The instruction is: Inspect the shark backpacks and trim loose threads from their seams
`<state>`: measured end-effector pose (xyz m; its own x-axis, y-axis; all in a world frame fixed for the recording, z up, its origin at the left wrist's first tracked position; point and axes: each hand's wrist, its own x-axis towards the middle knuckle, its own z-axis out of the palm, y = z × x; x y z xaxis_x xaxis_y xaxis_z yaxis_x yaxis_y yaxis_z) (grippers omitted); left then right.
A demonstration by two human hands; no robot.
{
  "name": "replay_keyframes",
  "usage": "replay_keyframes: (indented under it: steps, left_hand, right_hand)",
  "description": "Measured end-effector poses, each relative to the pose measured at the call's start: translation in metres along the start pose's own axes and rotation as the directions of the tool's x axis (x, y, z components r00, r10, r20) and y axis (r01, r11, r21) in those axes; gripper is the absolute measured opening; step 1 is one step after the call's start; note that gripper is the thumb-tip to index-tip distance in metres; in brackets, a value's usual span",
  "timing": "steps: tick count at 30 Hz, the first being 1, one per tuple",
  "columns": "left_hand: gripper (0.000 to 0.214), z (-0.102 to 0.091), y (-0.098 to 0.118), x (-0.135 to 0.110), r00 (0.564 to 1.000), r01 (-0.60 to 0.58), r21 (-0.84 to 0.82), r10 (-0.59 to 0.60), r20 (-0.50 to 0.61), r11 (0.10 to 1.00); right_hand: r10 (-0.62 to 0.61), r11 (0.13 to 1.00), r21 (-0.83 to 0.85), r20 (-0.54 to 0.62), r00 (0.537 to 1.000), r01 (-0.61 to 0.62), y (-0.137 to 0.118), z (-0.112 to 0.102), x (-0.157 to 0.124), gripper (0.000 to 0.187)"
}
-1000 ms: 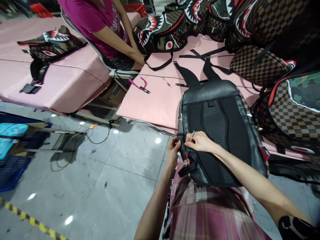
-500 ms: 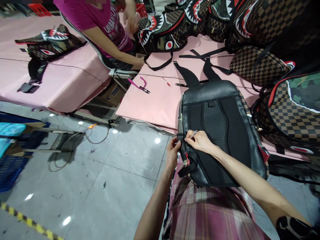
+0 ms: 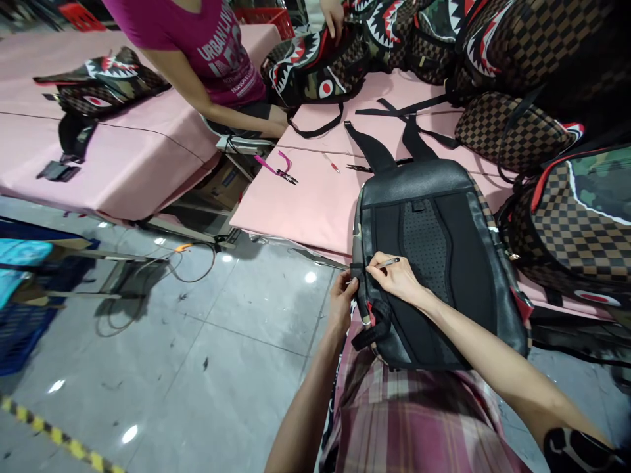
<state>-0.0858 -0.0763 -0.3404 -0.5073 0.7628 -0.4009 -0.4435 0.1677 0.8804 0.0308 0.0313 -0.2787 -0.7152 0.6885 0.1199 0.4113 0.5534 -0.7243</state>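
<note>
A black backpack [image 3: 434, 249] lies back panel up, half on the pink table [image 3: 305, 197] and half on my lap. My left hand [image 3: 342, 299] pinches the bag's left edge near a strap end. My right hand [image 3: 397, 276] rests on the back panel right beside it, closed on a thin pen-like tool [image 3: 390, 263] whose tip points up and right. The bag's two shoulder straps [image 3: 374, 148] stretch away across the table.
Several shark-mouth and checkered backpacks [image 3: 542, 85] are piled at the right and back. A person in a magenta shirt [image 3: 217, 52] stands at the far left of the table, one hand on a camo bag [image 3: 315, 66]. Thread snips [image 3: 286, 175] lie on the table. Tiled floor [image 3: 197, 341] lies to the left.
My hands have barely shifted on the bag's edge. The person in magenta has risen and reached one hand up to the camo bag.
</note>
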Motion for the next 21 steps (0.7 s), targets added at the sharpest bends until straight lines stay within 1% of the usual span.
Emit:
replay_keyframes:
  steps: [3, 7, 11, 15, 18, 21]
  left_hand:
    - [0.036, 0.0002, 0.0003, 0.0002, 1.0, 0.007, -0.005, -0.007, 0.004, 1.0]
    - [0.035, 0.0007, 0.0019, 0.0002, 1.0, -0.009, -0.005, 0.009, 0.007, 1.0]
    - [0.036, 0.0003, 0.003, 0.0004, 1.0, -0.006, -0.002, 0.006, 0.013, 1.0]
    - [0.034, 0.0002, 0.0039, 0.0008, 1.0, -0.009, -0.002, 0.009, 0.019, 1.0]
    - [0.033, 0.0001, 0.0043, 0.001, 1.0, -0.011, -0.011, 0.011, 0.017, 1.0]
    - [0.033, -0.0004, 0.004, 0.0013, 1.0, -0.001, -0.001, 0.001, 0.018, 1.0]
  right_hand:
    - [0.013, 1.0, -0.015, 0.06, 0.998, -0.012, -0.0004, -0.0015, 0.001, 0.016]
    - [0.044, 0.999, -0.013, 0.004, 0.999, -0.044, -0.0012, -0.0022, 0.0016, 0.019]
    - [0.036, 0.999, -0.009, 0.058, 0.998, -0.036, -0.0013, -0.0025, 0.0032, 0.017]
    - [0.058, 0.998, -0.013, 0.014, 0.998, -0.058, -0.0005, -0.0025, 0.0054, 0.019]
    - [0.045, 0.999, -0.001, 0.047, 0.998, -0.045, 0.0001, -0.0026, 0.0062, 0.019]
    - [0.055, 0.998, -0.012, 0.044, 0.998, -0.055, -0.0001, -0.0024, 0.0062, 0.021]
